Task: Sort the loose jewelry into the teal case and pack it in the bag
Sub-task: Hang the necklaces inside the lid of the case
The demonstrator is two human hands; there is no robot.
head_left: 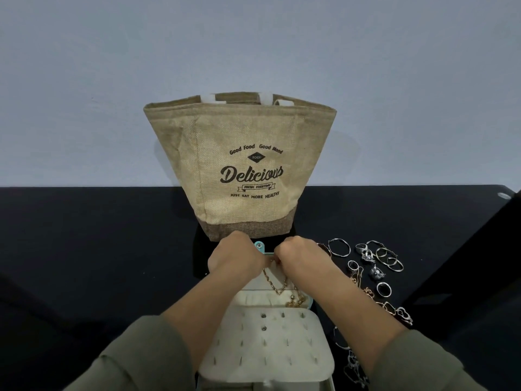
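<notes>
At the front edge of the worktop (84, 235), the open teal case (270, 371) holds stud earrings (264, 316); left hand (234, 256) and right hand (300, 256) pinch a gold chain (277, 286) over it, rings (386, 256) beside, jute bag (239, 165) behind.

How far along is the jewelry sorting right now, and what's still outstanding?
Early on. Done: a few studs sit in the cream panel of the open teal case. In hand: the left hand and right hand both pinch a gold chain over the case. Left: rings and bangles lie loose on the black table; the case is outside the burlap bag.
</notes>
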